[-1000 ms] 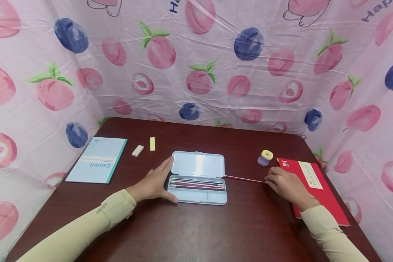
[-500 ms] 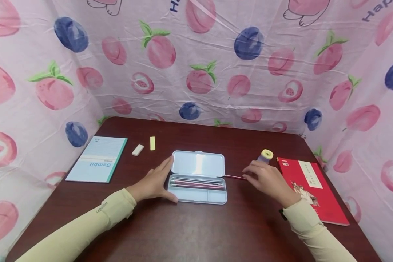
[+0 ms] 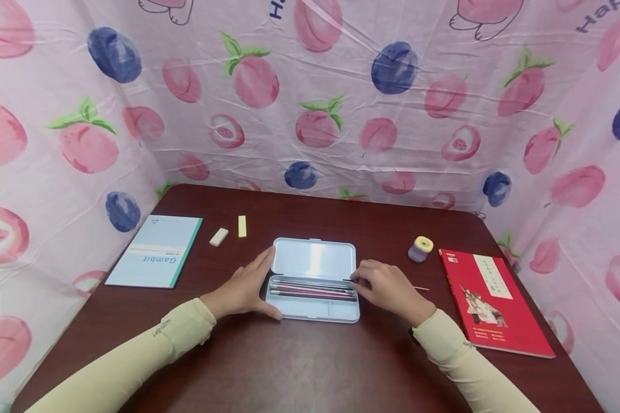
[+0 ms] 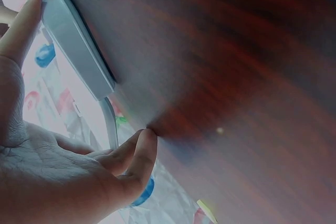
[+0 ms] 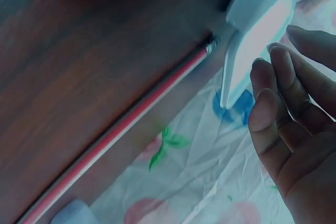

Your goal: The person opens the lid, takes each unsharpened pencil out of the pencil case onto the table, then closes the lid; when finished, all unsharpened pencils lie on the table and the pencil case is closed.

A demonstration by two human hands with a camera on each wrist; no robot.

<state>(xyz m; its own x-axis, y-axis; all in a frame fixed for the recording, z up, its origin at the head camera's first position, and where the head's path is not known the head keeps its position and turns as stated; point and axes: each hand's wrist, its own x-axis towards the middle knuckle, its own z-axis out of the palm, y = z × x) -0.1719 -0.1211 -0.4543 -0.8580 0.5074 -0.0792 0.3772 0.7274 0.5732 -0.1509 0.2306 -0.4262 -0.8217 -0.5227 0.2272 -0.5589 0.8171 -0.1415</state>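
A pale blue pencil case [image 3: 301, 308] lies on the table with its lid raised back and several pencils [image 3: 312, 290] in its long compartment. My left hand [image 3: 240, 291] rests against the case's left side, fingers spread, thumb at the front corner. My right hand [image 3: 390, 289] is at the case's right edge by the hinge, its fingers loosely bent. In the right wrist view nothing shows between those fingers. A red-and-white striped pencil [image 5: 126, 121] lies on the table beside the case, apart from the fingers; in the head view the right hand mostly covers it.
To the left are a Gambit notebook [image 3: 155, 252], a white eraser [image 3: 219, 237] and a yellow strip [image 3: 242, 226]. On the right stand a small purple pot with a yellow top [image 3: 420, 249] and, lying flat, a red book [image 3: 496, 304]. A fruit-print curtain [image 3: 310, 126] surrounds the table.
My right hand has moved left from the pencil's far end to the case's right edge, uncovering the red book. The pencil has stayed in place. The left hand has not moved.
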